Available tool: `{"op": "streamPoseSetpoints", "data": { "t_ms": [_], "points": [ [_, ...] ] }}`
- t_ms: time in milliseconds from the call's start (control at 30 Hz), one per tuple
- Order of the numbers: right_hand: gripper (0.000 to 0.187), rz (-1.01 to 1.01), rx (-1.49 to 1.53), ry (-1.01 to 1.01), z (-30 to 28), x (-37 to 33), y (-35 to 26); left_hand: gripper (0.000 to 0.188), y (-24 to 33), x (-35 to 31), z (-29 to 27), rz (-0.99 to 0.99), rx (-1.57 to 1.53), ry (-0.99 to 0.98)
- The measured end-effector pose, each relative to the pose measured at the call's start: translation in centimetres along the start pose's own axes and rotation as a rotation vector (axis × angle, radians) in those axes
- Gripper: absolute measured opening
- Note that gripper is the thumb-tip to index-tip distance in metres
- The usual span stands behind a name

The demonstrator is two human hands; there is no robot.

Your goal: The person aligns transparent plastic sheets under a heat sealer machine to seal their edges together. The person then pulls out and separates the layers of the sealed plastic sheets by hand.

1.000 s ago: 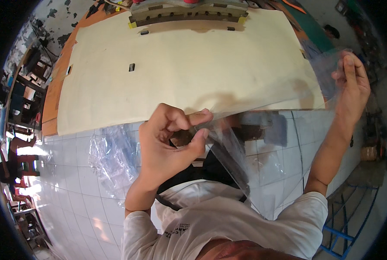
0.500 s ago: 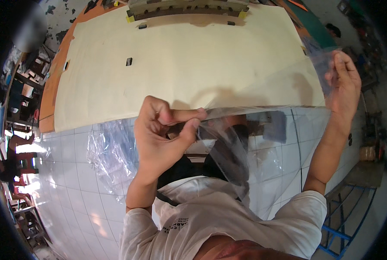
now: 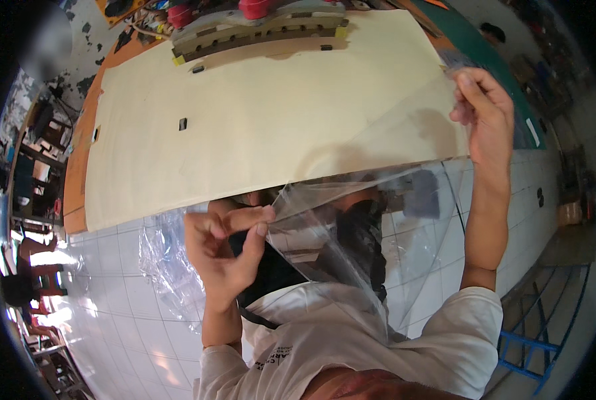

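A clear plastic sheet (image 3: 318, 220) stretches between my two hands and hangs down over my lap. My left hand (image 3: 228, 247), just off the table's front edge, pinches one corner between thumb and fingertips. Higher up at the right, my right hand (image 3: 484, 110) grips another edge of the sheet with its fingers curled over. Part of the film lies across the right side of the cream paper (image 3: 264, 120) that covers the table, and the paper shows through it. Where the sheet's lower end stops is hard to make out.
At the table's far side stands a long metal bar with notches (image 3: 264, 39). Small black blocks lie on the paper, one (image 3: 183, 124) left of centre. More crumpled plastic (image 3: 171, 257) is on the tiled floor at the left. A blue metal frame (image 3: 538, 333) stands at the lower right.
My left hand has come down and left, toward my body, with the sheet's corner. My right hand has shifted left, still gripping the film. The view has turned slightly.
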State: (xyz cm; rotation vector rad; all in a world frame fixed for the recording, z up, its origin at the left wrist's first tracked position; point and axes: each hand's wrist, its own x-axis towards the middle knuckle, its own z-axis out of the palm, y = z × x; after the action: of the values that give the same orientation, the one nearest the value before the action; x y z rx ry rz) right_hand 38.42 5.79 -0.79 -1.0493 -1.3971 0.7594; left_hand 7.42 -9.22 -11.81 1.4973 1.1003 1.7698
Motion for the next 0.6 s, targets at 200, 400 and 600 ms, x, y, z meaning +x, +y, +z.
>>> {"op": "streamPoseSetpoints", "data": {
  "t_ms": [200,400,600],
  "points": [
    [0.016,0.082,-0.032,-0.085,0.2,-0.6,-0.5,0.039,-0.5,-2.0,0.3,0.369,0.223,-0.133],
    [0.013,-0.076,-0.138,-0.102,1.0,-2.4,-1.4,0.036,-1.9,-4.2,0.1,0.313,0.176,-0.300],
    [0.009,-0.470,-0.424,-0.077,1.4,-3.0,-1.5,0.034,-2.8,-6.1,1.4,0.258,0.097,-0.366]
  ]
}}
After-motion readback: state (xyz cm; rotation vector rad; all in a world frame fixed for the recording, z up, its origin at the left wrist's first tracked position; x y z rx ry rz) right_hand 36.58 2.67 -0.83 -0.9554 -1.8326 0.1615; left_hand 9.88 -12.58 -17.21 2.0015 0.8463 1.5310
